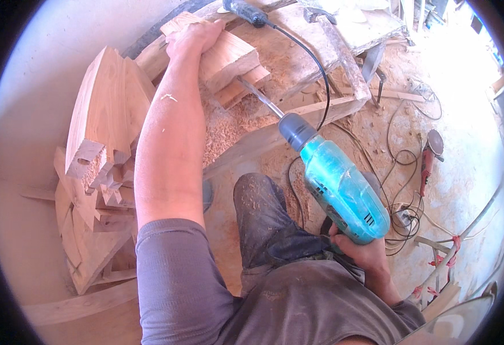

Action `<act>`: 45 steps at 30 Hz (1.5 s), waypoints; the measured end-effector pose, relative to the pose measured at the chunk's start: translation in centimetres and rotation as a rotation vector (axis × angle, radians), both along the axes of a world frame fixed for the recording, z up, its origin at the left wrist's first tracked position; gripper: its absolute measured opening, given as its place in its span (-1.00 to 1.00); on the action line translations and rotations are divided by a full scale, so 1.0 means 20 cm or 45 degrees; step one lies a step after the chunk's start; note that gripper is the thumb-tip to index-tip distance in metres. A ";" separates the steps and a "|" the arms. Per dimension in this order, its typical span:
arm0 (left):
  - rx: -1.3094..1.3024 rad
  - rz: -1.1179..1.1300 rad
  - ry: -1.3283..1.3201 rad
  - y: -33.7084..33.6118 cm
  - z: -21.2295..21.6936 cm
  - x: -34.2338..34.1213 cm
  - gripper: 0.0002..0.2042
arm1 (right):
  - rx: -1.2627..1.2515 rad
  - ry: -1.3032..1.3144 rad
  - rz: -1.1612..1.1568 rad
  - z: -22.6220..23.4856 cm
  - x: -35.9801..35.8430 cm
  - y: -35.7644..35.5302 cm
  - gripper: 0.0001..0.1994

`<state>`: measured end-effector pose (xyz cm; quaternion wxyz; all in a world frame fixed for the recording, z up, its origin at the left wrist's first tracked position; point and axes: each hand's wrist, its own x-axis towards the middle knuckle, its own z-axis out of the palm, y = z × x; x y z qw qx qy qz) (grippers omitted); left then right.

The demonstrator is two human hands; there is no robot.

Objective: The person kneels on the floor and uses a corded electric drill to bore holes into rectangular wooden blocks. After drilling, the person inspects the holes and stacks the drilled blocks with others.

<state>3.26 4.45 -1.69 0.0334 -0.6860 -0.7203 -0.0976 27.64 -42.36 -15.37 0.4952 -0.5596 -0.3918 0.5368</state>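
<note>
My right hand [361, 251] is closed around the rear grip of a teal power drill [344, 190], held close to my body. Its long steel drill bit [261, 96] points up and to the left. The bit's tip meets the near end of the stacked wood, and how deep it goes is hidden. My left hand [194, 38] reaches over a thick pale wooden block [232, 57] and grips it from above, its fingers partly out of sight. A smaller wood piece [241, 87] lies under that block. Wood shavings [223, 129] cover the bench around them.
Several cut wooden pieces [99, 112] are stacked at the left by the wall. On the bench [289, 123] lie a dark corded tool [246, 11] and a hammer [319, 15]. A red angle grinder [427, 164] and tangled cords [404, 156] lie on the floor at right.
</note>
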 end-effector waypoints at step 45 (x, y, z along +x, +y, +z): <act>0.009 0.065 -0.147 -0.18 0.07 0.06 -0.18 | 0.220 -0.400 0.038 0.13 0.05 0.04 -0.77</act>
